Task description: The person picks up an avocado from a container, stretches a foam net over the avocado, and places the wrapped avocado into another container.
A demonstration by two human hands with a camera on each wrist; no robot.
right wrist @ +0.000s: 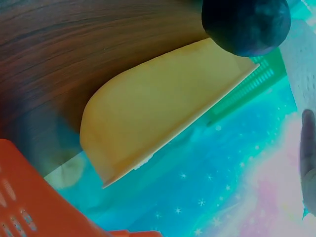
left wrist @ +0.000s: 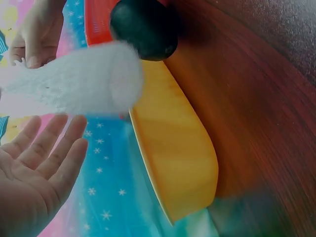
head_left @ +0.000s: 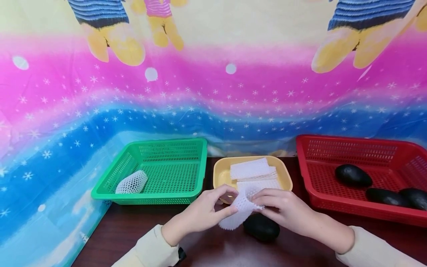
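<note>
The right hand (head_left: 289, 207) has it, thumb and fingers pinching one end of a white foam net (head_left: 235, 218), and here is the left hand (head_left: 205, 211) right across from it! That left hand is loose, fingers straight and spread in its own wrist view, the thumb up against the net in the head view. So the net hangs between the two hands, a tube with its open end showing from the left wrist camera.

Look just below the hands: a dark oval fruit (head_left: 261, 228) sits on the brown table (head_left: 133, 230), partly behind the right hand's fingers. Directly beyond both hands, there's the yellow tray (head_left: 224, 170), with flat foam nets (head_left: 248, 168) lying in it, one overlapping another.

Out past the left hand, farther to its left, stands the green basket (head_left: 150, 198), and in its near left corner lies a net-covered piece (head_left: 132, 182). Over on the right hand's far side, the red basket (head_left: 350, 148) holds three dark fruits (head_left: 353, 175), one on its own and two side by side. Behind it all, beyond the hands' reach, a snowflake-patterned backdrop (head_left: 230, 89) blazes pink and blue!
</note>
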